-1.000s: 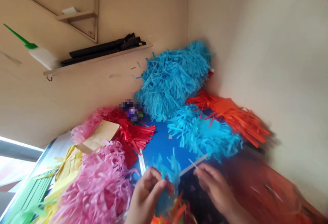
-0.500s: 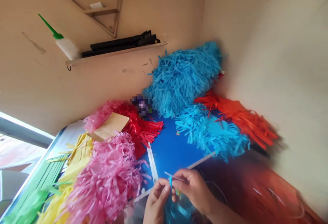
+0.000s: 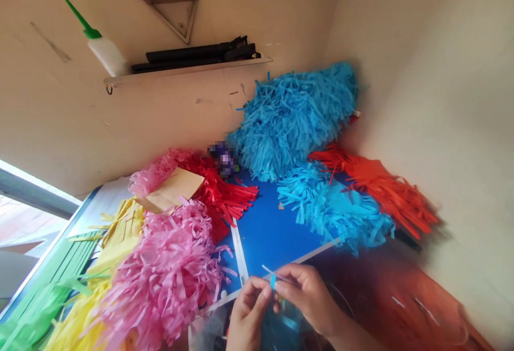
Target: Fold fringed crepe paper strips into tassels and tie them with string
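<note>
My left hand [image 3: 247, 313] and my right hand [image 3: 307, 297] meet at the bottom middle, above the near edge of a blue table [image 3: 269, 233]. Both pinch a small bunch of blue paper strips [image 3: 273, 281] between fingertips. A thin pale stick or wire [image 3: 268, 270] pokes out from the pinch toward the upper left. More blue strips hang below the hands, partly hidden.
Fringed paper piles cover the table: pink [image 3: 168, 276], yellow [image 3: 116, 244], green [image 3: 44, 292], red [image 3: 225, 195], blue [image 3: 293, 120] and orange [image 3: 381, 190]. A brown envelope [image 3: 172, 190] lies on the pink and red ones. A wall shelf holds a glue bottle [image 3: 104, 51] and black items [image 3: 201, 53].
My hands came together from apart and now pinch the blue strips jointly. The view has shifted so that the scene sits further right and up.
</note>
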Demonstrator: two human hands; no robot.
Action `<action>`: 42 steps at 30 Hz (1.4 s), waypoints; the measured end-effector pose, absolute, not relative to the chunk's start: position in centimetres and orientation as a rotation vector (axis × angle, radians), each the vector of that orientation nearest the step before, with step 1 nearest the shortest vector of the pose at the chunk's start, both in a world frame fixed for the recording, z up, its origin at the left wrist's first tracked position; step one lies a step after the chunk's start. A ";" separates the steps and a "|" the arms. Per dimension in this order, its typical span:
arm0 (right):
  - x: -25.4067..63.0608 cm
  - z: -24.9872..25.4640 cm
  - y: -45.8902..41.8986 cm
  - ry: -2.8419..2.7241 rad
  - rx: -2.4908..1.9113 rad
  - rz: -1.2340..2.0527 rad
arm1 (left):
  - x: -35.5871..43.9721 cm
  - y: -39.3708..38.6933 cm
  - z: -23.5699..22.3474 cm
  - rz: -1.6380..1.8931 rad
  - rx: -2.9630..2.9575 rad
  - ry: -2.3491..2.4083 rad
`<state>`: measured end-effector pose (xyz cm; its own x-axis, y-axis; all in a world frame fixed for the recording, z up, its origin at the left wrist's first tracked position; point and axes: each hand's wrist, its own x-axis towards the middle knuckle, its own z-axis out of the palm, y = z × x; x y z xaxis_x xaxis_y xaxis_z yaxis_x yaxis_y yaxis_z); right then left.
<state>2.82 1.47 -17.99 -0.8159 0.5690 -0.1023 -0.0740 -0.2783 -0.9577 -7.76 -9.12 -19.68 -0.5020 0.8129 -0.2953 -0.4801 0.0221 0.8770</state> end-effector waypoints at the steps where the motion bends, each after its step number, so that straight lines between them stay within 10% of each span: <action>1: 2.9 -17.9 1.5 -1.582 -0.623 2.128 | -7.8 -9.1 -19.7 1.659 0.386 1.305; 33: 3.4 -20.0 1.6 -1.756 -0.928 1.816 | -5.5 -9.0 -21.4 1.740 0.785 1.991; 42: 4.0 -20.0 1.5 -1.742 -0.809 1.927 | -7.0 -8.8 -19.4 1.644 0.095 1.173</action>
